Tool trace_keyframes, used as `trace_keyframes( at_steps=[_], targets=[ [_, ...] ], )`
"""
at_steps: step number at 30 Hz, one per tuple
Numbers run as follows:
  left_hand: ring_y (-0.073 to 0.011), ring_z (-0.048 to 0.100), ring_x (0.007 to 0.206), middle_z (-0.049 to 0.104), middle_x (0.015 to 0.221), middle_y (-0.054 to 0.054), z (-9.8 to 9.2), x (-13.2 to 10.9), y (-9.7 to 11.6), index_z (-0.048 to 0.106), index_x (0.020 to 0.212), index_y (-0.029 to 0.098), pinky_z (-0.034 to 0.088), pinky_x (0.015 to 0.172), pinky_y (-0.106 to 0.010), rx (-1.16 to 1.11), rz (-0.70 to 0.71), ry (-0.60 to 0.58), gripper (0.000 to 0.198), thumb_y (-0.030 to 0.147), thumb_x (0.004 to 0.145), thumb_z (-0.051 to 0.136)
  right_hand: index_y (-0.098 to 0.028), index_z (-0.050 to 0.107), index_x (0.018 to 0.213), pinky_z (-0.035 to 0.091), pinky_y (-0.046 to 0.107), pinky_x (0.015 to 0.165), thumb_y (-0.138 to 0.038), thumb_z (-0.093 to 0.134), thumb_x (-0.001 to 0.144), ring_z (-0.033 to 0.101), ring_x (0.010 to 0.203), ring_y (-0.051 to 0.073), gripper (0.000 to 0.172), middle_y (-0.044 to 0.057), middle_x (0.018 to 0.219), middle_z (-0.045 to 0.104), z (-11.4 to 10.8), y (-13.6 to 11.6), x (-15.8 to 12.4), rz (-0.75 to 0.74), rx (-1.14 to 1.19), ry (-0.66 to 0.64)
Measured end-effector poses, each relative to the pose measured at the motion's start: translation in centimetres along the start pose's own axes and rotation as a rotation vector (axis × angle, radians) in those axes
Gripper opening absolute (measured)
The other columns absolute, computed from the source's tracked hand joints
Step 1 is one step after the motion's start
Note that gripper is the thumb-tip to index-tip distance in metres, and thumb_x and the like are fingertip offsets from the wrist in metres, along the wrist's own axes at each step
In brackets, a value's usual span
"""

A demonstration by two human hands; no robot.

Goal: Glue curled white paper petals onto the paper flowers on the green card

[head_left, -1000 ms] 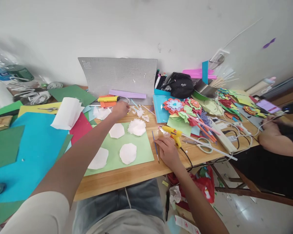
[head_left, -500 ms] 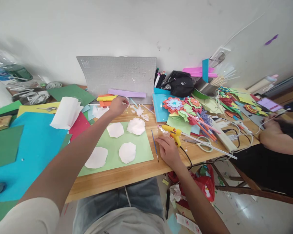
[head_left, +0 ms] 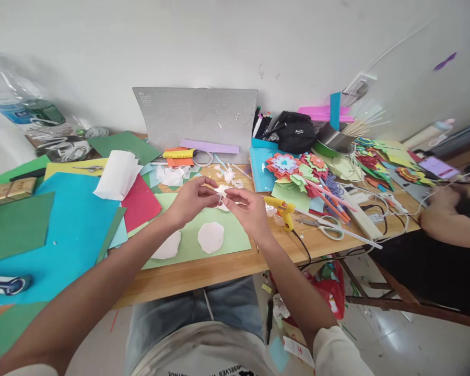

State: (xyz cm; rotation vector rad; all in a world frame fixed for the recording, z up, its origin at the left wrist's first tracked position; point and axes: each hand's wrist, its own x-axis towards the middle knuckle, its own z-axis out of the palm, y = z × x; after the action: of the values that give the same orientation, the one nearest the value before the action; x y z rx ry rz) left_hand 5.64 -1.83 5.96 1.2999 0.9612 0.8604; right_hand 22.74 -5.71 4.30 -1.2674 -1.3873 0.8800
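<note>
Between my two hands, above the upper right of a light green sheet (head_left: 231,239), is a small white paper piece (head_left: 222,191). My left hand (head_left: 194,198) pinches it from the left, and my right hand (head_left: 247,211) pinches it from the right. Beneath the fingers a fluffy white paper form is mostly covered. A white paper round (head_left: 210,237) lies on the green sheet, and another white piece (head_left: 168,246) is partly behind my left forearm. White scraps (head_left: 172,175) lie behind my left hand.
A yellow glue gun (head_left: 282,211) and scissors (head_left: 329,227) lie right of my hands. Paper flowers (head_left: 285,164) stand behind them. A grey cutting mat (head_left: 199,115) leans on the wall. Blue paper (head_left: 78,230) spreads at left. Another person's arm (head_left: 450,211) rests at far right.
My left hand has come back from near the cutting mat, and my right hand has moved left from beside the glue gun. Both now meet at the white piece. The view has shifted slightly.
</note>
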Motion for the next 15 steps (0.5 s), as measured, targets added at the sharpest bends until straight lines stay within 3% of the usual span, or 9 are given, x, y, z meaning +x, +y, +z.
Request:
trace_keyframes(
  at_steps=[6,10,15],
  targets=[
    [-0.0199,0.071,0.080,0.074,0.078,-0.004,0.5,-0.5,-0.6,0.058,0.092,0.018,0.056,0.087,-0.041,-0.055,-0.051,-0.052,0.035,0.034,0.069,0.078,-0.022,0.074,0.088,0.059,0.026,0.065,-0.031,0.068,0.082,0.067,0.080,0.015,0.012,0.004,0.090,0.070,0.8,1.1,-0.9,-0.117,0.013,0.026],
    [-0.0202,0.072,0.082,0.075,0.081,-0.005,0.6,-0.5,-1.1,0.061,0.093,0.018,0.056,0.090,-0.042,-0.089,-0.081,-0.062,0.033,0.032,0.069,0.079,-0.023,0.074,0.089,0.060,0.025,0.064,-0.026,0.063,0.085,0.065,0.084,0.015,0.012,0.004,0.092,0.065,0.6,1.4,-1.7,-0.203,-0.047,0.023],
    [-0.0206,0.072,0.085,0.074,0.082,-0.005,0.8,-1.0,-1.0,0.066,0.085,0.018,0.056,0.090,-0.040,-0.072,-0.069,-0.085,0.021,0.033,0.072,0.074,-0.023,0.072,0.088,0.061,0.026,0.066,-0.021,0.056,0.087,0.064,0.080,0.014,0.016,0.004,0.092,0.065,0.4,1.9,-2.0,-0.205,-0.057,0.019]
  ],
)
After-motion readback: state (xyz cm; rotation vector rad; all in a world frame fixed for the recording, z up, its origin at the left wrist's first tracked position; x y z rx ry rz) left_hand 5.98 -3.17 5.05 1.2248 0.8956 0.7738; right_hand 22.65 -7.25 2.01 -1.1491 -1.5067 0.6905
